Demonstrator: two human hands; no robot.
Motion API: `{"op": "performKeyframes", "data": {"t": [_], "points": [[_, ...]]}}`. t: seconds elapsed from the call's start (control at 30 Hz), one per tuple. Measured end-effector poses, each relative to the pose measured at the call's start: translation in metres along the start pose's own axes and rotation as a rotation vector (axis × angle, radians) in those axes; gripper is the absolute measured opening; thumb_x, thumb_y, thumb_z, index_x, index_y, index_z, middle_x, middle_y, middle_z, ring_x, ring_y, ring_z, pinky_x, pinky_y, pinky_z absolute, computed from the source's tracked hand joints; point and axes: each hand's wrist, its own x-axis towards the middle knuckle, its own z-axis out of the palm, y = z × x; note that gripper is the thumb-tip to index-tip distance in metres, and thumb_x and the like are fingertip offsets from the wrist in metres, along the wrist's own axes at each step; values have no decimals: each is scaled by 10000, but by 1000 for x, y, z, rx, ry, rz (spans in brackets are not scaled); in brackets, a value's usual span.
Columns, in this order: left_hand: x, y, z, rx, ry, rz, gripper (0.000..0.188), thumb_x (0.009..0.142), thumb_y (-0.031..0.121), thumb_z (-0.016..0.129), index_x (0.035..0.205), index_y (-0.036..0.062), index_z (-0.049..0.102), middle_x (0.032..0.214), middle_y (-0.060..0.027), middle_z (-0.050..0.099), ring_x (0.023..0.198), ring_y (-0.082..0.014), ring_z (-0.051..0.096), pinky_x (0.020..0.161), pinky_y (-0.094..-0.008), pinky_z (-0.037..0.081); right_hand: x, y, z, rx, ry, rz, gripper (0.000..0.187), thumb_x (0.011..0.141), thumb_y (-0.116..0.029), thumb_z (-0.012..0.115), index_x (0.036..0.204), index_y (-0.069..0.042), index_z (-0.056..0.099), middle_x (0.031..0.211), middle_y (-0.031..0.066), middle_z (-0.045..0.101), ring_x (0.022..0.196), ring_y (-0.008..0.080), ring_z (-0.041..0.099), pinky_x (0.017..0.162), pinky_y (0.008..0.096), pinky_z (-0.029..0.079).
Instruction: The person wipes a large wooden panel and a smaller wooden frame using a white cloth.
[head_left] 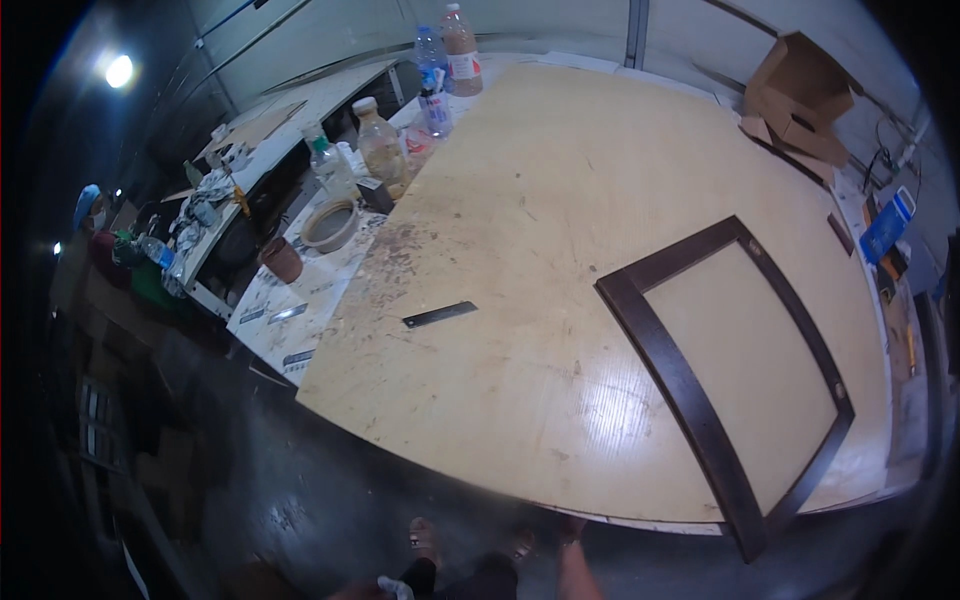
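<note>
One forearm (578, 565) comes up from the lower edge of the view toward the near rim of the big pale plywood tabletop (560, 300); which arm it is cannot be told, and the hand at its end is too dim and too small against the table edge to say whether the fingers are spread or curled, or whether they hold anything. No second hand shows. Nearest to that arm lies a dark brown wooden frame (700, 400) — a four-sided open frame lying flat on the tabletop, toward its right side, with its near corner jutting past the table's near edge. Left of the frame, well apart from it and toward the table's middle, a flat grey metal strip (440, 314) lies on the stained part of the board. Along the table's left edge stands a lower bench with a roll of tape (329, 224), a small brown cup (282, 259) and several plastic bottles (381, 146); two taller bottles (460, 50) stand by the table's far left corner. Beyond the table's far right corner sits an open cardboard box (800, 95). Below the table's near edge, on the dark floor, the person's sandalled feet (423, 540) show — just left of the forearm.
</note>
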Motion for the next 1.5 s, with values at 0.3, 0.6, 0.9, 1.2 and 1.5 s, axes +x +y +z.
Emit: {"op": "performKeyframes", "data": {"t": [0.3, 0.6, 0.9, 1.2, 1.5], "points": [[-57, 314, 33, -634, -263, 591, 147, 908, 72, 481, 996, 4, 577, 878, -60, 631, 791, -188, 629, 721, -324, 515, -215, -208, -78, 217, -679, 267, 154, 846, -72, 607, 974, 10, 636, 855, 19, 643, 735, 102, 595, 657, 263, 481], [-55, 327, 40, 570, -82, 1095, 565, 755, 105, 664, 1275, -18, 479, 1241, -176, 547, 1165, -265, 519, 984, -348, 399, -264, -346, -63, -3, -1354, 78, 100, 828, -42, 582, 913, -1, 617, 674, -44, 524, 599, 46, 454, 514, 221, 362], [-126, 154, -40, 405, -280, 445, 461, 808, 137, 667, 1243, 45, 545, 1086, -117, 639, 953, -169, 596, 862, -299, 457, -284, -442, -11, -15, -1504, 215, 218, 858, -75, 575, 1050, 17, 620, 855, -4, 624, 803, 65, 555, 702, 205, 445], [-133, 187, -85, -354, -75, 887, 475, 860, 35, 592, 1306, -25, 443, 1234, -100, 526, 1128, -160, 516, 928, -302, 445, -279, -498, 105, -283, -1092, -428, 335, 808, 16, 531, 1137, -20, 583, 1013, 76, 631, 969, 119, 564, 851, 271, 455], [-112, 60, -190, 218, 564, 484, 331, 843, 306, 566, 1078, 83, 637, 887, -104, 677, 787, -206, 657, 704, -341, 504, -72, -599, 207, -916, -499, -1292, 390, 760, -42, 625, 1139, 30, 568, 1008, 193, 641, 936, 274, 629, 835, 368, 501]]}}
